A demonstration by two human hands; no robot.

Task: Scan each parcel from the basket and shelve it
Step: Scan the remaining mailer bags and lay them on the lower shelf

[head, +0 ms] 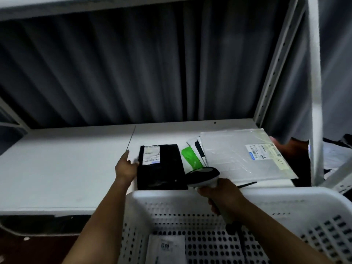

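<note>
Black parcel (pixel 162 168) lying flat on the white shelf (pixel 66 164), centre of the frame, label uppermost, just left of a fan of flat mailers (pixel 238 155). Left hand (pixel 126 169) rests against the parcel's left edge, fingers extended and not wrapped round it. Right hand (pixel 222 193) grips the handle of the scanner (pixel 203 175), whose head hangs over the parcel's lower right corner. Basket (pixel 285 195), bottom of the frame, holds a further white parcel (pixel 165 248). The black parcel appears slim, square-edged and glossy: probably light and somewhat slippery, best taken by its long edges, leaving the label uncovered.
</note>
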